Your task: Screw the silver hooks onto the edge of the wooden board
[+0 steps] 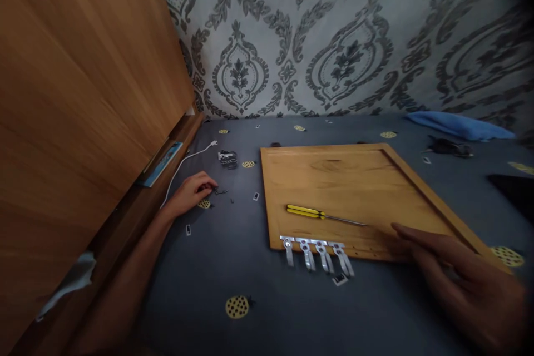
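My left hand [191, 192] reaches out to the left, resting on the grey patterned sheet [233, 256], its fingers curled over some small dark parts [219, 191] by a yellow dotted spot. A wooden board [350, 189] lies in the middle with a yellow-handled screwdriver [321, 214] on it. Several metal brackets [317, 253] line the board's near edge. My right hand [467, 278] lies flat at the board's near right corner, fingers stretched toward the screwdriver tip, holding nothing.
A wooden cabinet [79, 100] fills the left side. A white cable [187, 161] and a small dark metal part [228, 159] lie near it. A blue cloth [459, 125] and a dark object [450, 147] sit far right, under the patterned wall.
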The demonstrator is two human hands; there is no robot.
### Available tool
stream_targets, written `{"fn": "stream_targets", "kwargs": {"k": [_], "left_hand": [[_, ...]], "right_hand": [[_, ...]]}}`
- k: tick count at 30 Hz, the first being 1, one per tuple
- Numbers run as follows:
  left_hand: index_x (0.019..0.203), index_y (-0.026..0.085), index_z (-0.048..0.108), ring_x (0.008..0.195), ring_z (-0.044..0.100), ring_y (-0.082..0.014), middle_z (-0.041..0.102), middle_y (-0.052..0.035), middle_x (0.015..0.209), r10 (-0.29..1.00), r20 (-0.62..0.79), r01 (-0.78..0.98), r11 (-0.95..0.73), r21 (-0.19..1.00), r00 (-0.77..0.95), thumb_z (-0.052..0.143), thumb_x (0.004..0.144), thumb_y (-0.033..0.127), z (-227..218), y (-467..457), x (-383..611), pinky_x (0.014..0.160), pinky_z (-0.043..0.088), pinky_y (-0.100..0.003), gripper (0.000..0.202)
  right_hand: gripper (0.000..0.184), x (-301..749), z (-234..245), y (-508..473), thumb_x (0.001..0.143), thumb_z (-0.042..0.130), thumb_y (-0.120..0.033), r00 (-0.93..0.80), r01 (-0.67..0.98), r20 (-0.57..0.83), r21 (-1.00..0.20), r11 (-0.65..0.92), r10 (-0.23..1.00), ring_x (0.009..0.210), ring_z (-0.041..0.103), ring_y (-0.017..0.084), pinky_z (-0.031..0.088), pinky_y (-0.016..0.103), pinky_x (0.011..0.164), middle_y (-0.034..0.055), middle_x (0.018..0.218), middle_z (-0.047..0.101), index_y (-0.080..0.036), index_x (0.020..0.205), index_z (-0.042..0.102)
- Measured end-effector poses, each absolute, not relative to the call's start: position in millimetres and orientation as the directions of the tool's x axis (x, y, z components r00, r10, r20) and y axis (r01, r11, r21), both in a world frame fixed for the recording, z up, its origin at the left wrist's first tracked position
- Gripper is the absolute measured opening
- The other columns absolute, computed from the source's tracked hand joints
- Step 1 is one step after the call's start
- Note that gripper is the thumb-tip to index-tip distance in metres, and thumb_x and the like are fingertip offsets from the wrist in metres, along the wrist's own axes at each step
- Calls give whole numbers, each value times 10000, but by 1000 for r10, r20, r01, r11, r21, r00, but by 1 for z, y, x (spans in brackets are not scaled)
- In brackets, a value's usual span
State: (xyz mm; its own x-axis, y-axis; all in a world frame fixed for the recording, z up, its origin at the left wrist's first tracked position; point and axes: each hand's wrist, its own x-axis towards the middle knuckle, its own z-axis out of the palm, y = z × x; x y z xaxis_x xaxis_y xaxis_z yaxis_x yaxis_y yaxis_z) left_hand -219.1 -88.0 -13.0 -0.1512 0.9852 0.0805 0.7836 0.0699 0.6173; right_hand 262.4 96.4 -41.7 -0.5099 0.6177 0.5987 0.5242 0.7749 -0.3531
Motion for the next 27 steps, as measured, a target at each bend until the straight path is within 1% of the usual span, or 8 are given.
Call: {"fn": "stream_targets", "kwargs": {"k": [2,6,12,16,18,22,25,27], "left_hand": [[1208,162,612,1034,653,-214,643,-97,1209,986,76,797,71,600,-146,610,960,382,-12,-90,-216,888,581,-427,331],[1204,160,613,1016,656,-208,647,-94,1194,986,54,815,99,571,-158,610,961,382,-9,-95,-214,873,585,-418,328],[1200,159,614,1015,656,-208,647,-94,1191,985,37,839,122,530,-167,611,960,380,-5,-96,-208,873,585,-418,326],[1203,158,613,1019,656,-210,647,-94,1193,985,47,852,121,509,-168,611,961,379,-3,-95,-203,875,584,-421,328],[1205,159,612,1023,655,-211,646,-95,1197,984,53,855,122,504,-172,610,961,379,-3,-95,-201,878,583,-422,329],[1207,160,612,1026,654,-212,645,-96,1201,980,56,847,137,513,-193,611,960,381,-4,-93,-198,883,582,-425,331],[1205,162,614,1029,654,-212,645,-96,1203,973,61,826,155,541,-223,611,960,382,-7,-93,-200,886,582,-425,328],[1204,162,614,1023,655,-210,647,-96,1200,964,70,803,171,571,-255,611,960,382,-9,-94,-203,881,583,-422,329]], "right_hand": [[303,264,-46,98,974,485,-391,-512,524,600,-349,777,615,948,741,291,608,451,799,49,1084,762,-314,1208,661],[288,266,-49,99,969,514,-371,-512,506,587,-384,772,627,980,727,297,584,442,804,63,1097,752,-311,1206,665],[311,264,-43,97,987,469,-375,-542,520,604,-306,798,585,915,732,291,575,433,733,75,1061,752,-294,1225,652],[300,260,-39,96,988,471,-383,-535,512,613,-310,801,581,913,734,285,583,429,738,72,1055,756,-291,1205,656],[289,259,-39,95,984,480,-385,-529,515,607,-325,793,592,930,734,285,590,434,765,63,1068,758,-299,1195,659],[285,260,-40,94,973,497,-378,-523,504,588,-370,781,616,945,737,284,598,440,807,50,1084,760,-311,1198,660],[292,259,-38,93,972,488,-386,-519,496,585,-388,777,623,934,742,269,610,412,800,50,1079,763,-301,1184,670],[290,258,-35,91,961,486,-414,-491,522,565,-418,743,663,921,746,251,616,384,815,37,1053,770,-302,1137,688]]}}
